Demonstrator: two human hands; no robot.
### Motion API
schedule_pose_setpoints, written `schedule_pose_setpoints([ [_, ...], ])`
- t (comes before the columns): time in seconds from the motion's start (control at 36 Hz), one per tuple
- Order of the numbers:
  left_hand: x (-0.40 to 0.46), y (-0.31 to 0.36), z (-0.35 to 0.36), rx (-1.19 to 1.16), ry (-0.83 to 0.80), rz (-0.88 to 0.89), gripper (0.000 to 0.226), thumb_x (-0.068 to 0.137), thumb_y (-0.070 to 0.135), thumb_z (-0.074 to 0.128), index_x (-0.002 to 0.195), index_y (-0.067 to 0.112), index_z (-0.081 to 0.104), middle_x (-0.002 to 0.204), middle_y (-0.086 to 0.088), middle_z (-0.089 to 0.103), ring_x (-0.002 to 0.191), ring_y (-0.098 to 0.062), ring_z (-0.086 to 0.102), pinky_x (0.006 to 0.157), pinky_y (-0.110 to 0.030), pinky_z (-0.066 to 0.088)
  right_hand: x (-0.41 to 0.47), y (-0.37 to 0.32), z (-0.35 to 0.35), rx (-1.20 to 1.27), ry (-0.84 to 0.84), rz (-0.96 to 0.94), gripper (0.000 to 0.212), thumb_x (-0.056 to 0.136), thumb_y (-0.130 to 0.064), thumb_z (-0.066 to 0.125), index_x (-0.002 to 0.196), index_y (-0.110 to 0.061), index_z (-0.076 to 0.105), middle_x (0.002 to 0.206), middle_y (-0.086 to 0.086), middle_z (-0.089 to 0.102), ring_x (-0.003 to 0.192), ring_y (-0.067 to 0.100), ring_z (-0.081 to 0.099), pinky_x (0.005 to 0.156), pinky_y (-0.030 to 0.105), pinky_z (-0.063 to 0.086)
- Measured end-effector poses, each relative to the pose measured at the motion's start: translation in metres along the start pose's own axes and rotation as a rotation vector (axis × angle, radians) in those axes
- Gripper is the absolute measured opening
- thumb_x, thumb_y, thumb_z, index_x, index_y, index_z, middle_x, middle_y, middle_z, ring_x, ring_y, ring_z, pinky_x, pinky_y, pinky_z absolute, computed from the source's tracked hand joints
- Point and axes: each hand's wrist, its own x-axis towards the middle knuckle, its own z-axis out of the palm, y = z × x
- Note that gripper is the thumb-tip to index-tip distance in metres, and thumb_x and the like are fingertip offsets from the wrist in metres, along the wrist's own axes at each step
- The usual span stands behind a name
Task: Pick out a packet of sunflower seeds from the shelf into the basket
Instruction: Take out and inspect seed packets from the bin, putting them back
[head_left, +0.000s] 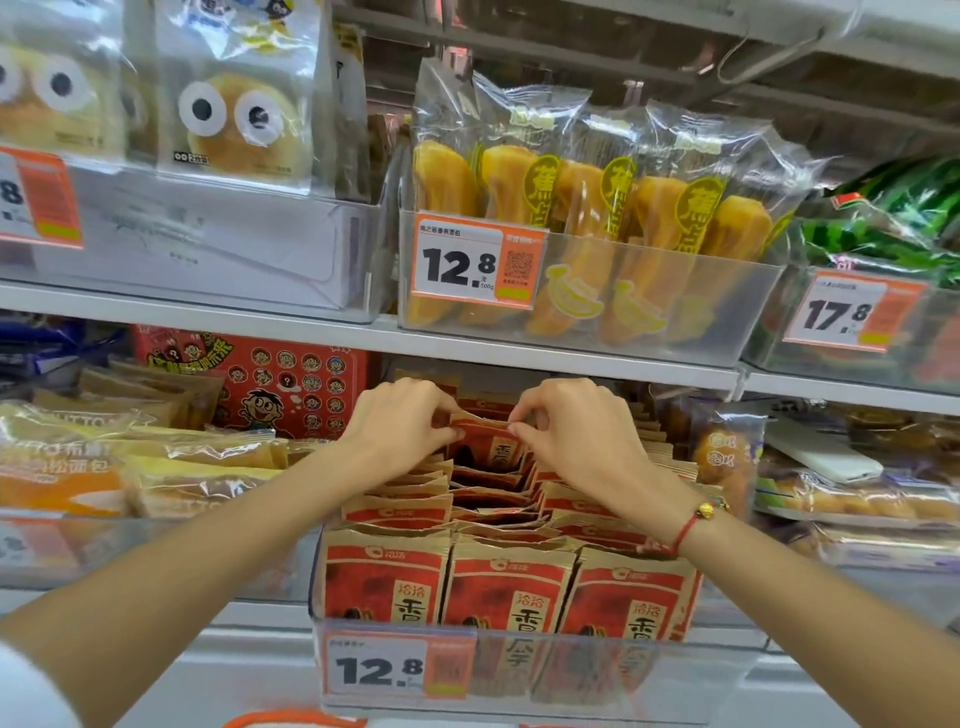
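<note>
While we look down past our forearms, an orange basket rim (296, 719) peeks in at the bottom edge. Just above it sits a clear bin (675, 675) with a price tag (400, 667) reading 12.8, packed with red-and-brown seed packets in three rows; the front row (506, 592) stands upright. Our left hand (400, 423) and right hand (576, 426) reach to the back of the middle row — both pinch the top edge of one seed packet (488, 441), thumbs and fingertips curled on it, left at its left corner, right at its right corner. That packet stands higher than its neighbours, still inside the bin. A red string bracelet (688, 525) is on our right wrist. Left of the bin lie bread packs (156, 467), with a red cartoon box (270, 384) behind. On the shelf above — a bin of banana-shaped cakes (587, 208) tagged 12.8, googly-eyed buns (234, 119) at left, green watermelon-print packs (904, 218) at right.
</note>
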Motion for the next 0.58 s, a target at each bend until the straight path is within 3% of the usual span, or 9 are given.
schedule_pose_setpoints([
  [0.06, -0.003, 0.005, -0.009, -0.007, 0.029, 0.004, 0.025, 0.092, 0.043, 0.060, 0.115, 0.040, 0.069, 0.105, 0.007, 0.072, 0.097, -0.016, 0.065, 0.080, -0.034, 0.052, -0.007, 0.001, -0.006, 0.036, 0.046, 0.005, 0.011, 0.091, -0.035, 0.063, 0.093, -0.032, 0.073, 0.064, -0.019, 0.040, 0.072, 0.004, 0.045, 0.056, 0.021, 0.031],
  [0.11, -0.008, 0.010, -0.019, -0.002, 0.061, 0.019, 0.025, 0.093, 0.043, 0.059, 0.117, 0.040, 0.068, 0.107, 0.007, 0.072, 0.097, -0.016, 0.065, 0.078, -0.033, 0.050, -0.014, 0.002, -0.012, 0.096, 0.100, 0.028, 0.008, 0.089, -0.036, 0.064, 0.090, -0.033, 0.072, 0.063, -0.018, 0.041, 0.069, 0.003, 0.043, 0.053, 0.015, 0.027],
  [0.17, -0.016, 0.013, -0.028, 0.003, 0.094, 0.033, 0.026, 0.093, 0.044, 0.058, 0.118, 0.041, 0.067, 0.107, 0.009, 0.072, 0.094, -0.015, 0.065, 0.075, -0.031, 0.048, -0.020, 0.002, -0.016, 0.172, 0.141, 0.060, 0.006, 0.086, -0.038, 0.068, 0.089, -0.034, 0.071, 0.066, -0.017, 0.047, 0.068, 0.003, 0.045, 0.055, 0.017, 0.032],
  [0.31, -0.043, 0.020, -0.044, -0.121, 0.252, 0.052, 0.021, 0.092, 0.042, 0.061, 0.109, 0.041, 0.071, 0.093, 0.014, 0.071, 0.087, -0.010, 0.065, 0.073, -0.032, 0.052, -0.033, -0.005, -0.033, 0.306, 0.024, 0.104, 0.040, 0.081, -0.038, 0.074, 0.119, -0.036, 0.061, 0.100, -0.015, 0.059, 0.089, 0.004, 0.053, 0.079, 0.031, 0.050],
  [0.36, -0.054, 0.023, -0.049, -0.194, 0.343, 0.049, 0.018, 0.090, 0.043, 0.062, 0.104, 0.040, 0.073, 0.087, 0.015, 0.071, 0.082, -0.008, 0.065, 0.071, -0.031, 0.052, -0.038, -0.008, -0.039, 0.367, -0.032, 0.121, 0.041, 0.081, -0.037, 0.074, 0.120, -0.034, 0.061, 0.110, -0.011, 0.060, 0.098, 0.007, 0.056, 0.086, 0.036, 0.051],
  [0.44, -0.071, 0.031, -0.059, -0.314, 0.453, 0.053, 0.023, 0.086, 0.048, 0.060, 0.097, 0.036, 0.076, 0.079, 0.016, 0.071, 0.071, -0.001, 0.062, 0.064, -0.028, 0.052, -0.044, -0.012, -0.044, 0.464, -0.004, 0.105, 0.028, 0.082, -0.038, 0.073, 0.109, -0.035, 0.067, 0.107, -0.009, 0.065, 0.100, 0.011, 0.060, 0.088, 0.042, 0.052],
  [0.58, -0.096, 0.048, -0.073, -0.507, 0.569, 0.024, 0.019, 0.084, 0.047, 0.064, 0.095, 0.035, 0.075, 0.080, 0.016, 0.070, 0.063, 0.000, 0.060, 0.058, -0.032, 0.052, -0.060, -0.021, -0.052, 0.641, 0.174, 0.051, 0.026, 0.083, -0.028, 0.075, 0.108, -0.034, 0.070, 0.098, -0.015, 0.070, 0.091, 0.005, 0.063, 0.083, 0.036, 0.053],
])
